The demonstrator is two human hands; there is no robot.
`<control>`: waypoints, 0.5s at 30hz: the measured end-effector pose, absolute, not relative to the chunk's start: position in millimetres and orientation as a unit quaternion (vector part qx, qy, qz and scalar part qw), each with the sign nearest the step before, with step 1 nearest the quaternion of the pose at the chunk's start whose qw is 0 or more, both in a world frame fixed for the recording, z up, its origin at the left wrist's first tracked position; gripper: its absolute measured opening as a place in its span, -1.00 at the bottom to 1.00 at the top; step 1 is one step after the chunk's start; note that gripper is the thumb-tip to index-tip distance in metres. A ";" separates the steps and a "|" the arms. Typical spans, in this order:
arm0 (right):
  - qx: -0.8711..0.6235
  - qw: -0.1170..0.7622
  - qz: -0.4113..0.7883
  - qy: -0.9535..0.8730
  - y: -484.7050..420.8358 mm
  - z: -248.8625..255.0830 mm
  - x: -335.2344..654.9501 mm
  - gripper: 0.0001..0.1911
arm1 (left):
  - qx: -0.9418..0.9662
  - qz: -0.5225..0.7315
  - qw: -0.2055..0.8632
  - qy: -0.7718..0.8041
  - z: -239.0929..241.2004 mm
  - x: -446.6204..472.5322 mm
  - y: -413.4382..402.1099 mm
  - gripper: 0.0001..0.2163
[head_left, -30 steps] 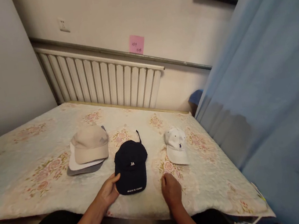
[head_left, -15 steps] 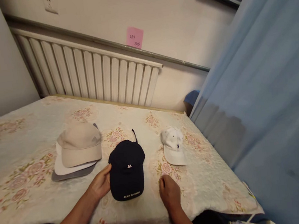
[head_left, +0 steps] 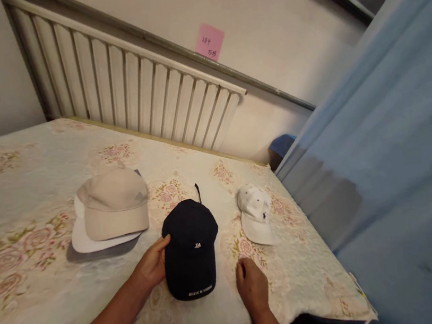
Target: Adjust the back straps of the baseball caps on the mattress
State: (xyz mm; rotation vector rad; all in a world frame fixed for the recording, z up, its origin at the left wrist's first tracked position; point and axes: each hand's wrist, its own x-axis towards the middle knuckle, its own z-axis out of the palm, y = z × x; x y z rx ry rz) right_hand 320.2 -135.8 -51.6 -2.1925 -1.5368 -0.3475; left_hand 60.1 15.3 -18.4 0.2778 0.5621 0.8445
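My left hand [head_left: 154, 263] grips the left side of a dark navy baseball cap [head_left: 191, 254], thumb on top and the other fingers hidden beneath. The cap's brim points toward me, with white lettering along its edge and a small emblem on the front. My right hand [head_left: 252, 285] rests on the bedspread to the right of it, fingers curled in; whether anything is inside them is hidden. Beyond that hand lies a white cap [head_left: 256, 212] with a small dark logo. On the left, a beige cap [head_left: 115, 203] tops a stack over a white cap [head_left: 84, 239] and a grey cap [head_left: 104, 252].
A floral bedspread [head_left: 110, 300] covers the bed under all the caps. Along the wall behind runs a white radiator [head_left: 128, 83], with a pink note [head_left: 210, 42] above it. A blue curtain [head_left: 394, 169] hangs along the right side.
The camera view has tilted and shifted slightly, so the scene sits differently in frame. Both hands and the caps keep about the same places on the bed.
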 end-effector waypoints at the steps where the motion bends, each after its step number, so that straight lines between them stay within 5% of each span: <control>1: -0.793 0.218 -0.126 -0.554 -135.8 -51.6 320.0 -0.78 | 0.126 0.399 0.868 0.269 -17.1 60.6 15.0 -0.63; 15: -0.792 0.211 -0.138 -0.555 -135.4 -52.0 318.9 -0.76 | 0.101 0.399 0.868 0.278 -11.6 63.2 13.5 -0.67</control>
